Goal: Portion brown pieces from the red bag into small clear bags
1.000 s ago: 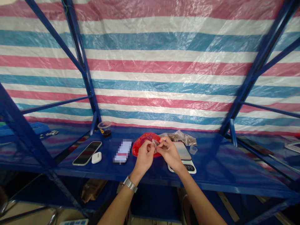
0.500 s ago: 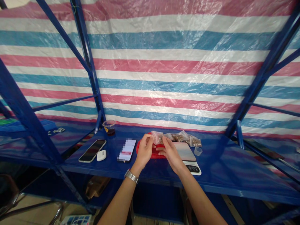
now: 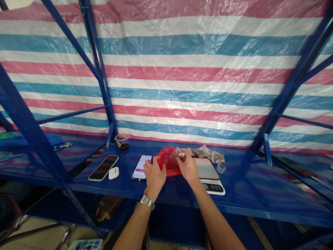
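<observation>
My right hand [image 3: 189, 166] is closed on a small clear plastic bag [image 3: 179, 153] with small brownish pieces in it, held above the right side of a red plastic bag [image 3: 166, 160]. The red bag lies spread, its mouth facing up. At its left rim is my left hand [image 3: 155, 176], thumb and fingers apart, close to the right edge of a lit phone [image 3: 140, 167]. Whether those fingers touch the red bag is hard to see. Behind my right hand lie several similar small filled bags [image 3: 204, 151]. A digital scale [image 3: 208, 170] stands just right of that hand.
A small clear cup [image 3: 221, 168] is right of the scale. Further left on the blue table [image 3: 249, 187] are a dark-screened phone [image 3: 104, 168], a white earbud case [image 3: 113, 173] and a cup of dark liquid [image 3: 122, 142]. Blue metal posts [image 3: 100, 66] rise on both sides.
Both hands held the small bag together; now it is in my right hand only, lower over the red bag. My left hand has let go and moved left and down, uncovering the red bag.
</observation>
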`<state>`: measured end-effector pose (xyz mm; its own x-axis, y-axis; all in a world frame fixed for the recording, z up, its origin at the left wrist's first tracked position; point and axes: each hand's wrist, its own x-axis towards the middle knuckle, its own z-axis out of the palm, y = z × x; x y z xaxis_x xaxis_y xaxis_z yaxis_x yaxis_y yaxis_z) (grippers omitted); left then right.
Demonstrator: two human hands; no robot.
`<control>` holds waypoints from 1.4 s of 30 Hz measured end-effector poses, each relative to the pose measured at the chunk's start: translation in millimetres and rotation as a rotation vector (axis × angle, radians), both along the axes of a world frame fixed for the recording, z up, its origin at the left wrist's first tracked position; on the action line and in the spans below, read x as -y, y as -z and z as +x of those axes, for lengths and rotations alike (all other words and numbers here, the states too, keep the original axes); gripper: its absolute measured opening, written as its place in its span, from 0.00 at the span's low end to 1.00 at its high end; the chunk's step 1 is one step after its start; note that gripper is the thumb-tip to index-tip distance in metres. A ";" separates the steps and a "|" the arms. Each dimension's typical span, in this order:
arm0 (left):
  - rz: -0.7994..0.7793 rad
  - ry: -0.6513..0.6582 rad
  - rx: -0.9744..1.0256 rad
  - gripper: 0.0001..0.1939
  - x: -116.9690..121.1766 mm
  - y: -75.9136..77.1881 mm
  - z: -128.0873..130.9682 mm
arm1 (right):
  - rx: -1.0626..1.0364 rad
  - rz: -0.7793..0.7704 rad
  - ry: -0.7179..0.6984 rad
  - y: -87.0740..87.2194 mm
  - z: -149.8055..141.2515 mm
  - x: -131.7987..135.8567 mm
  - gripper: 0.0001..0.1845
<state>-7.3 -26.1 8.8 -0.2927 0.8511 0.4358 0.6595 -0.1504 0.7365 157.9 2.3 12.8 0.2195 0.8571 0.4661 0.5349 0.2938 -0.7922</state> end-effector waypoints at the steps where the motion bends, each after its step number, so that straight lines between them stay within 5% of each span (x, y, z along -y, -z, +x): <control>1: -0.018 0.052 0.019 0.16 -0.6 2.3 -0.6 | 0.039 -0.011 -0.004 -1.8 0.6 1.6 0.22; 20: -0.065 0.302 0.394 0.25 -17.5 -11.4 -2.5 | -0.012 0.027 -0.125 -8.5 7.7 15.1 0.11; 29: 0.072 0.253 0.265 0.25 -15.0 -14.0 3.5 | -0.151 0.089 -0.102 -9.6 3.8 16.1 0.13; 34: 0.163 0.116 -0.043 0.24 0.4 -22.5 11.1 | -0.195 0.076 -0.129 -11.6 4.3 18.2 0.15; 42: 0.119 0.225 -0.339 0.33 9.3 -13.8 36.1 | -0.255 0.060 -0.171 -17.0 -3.0 23.5 0.17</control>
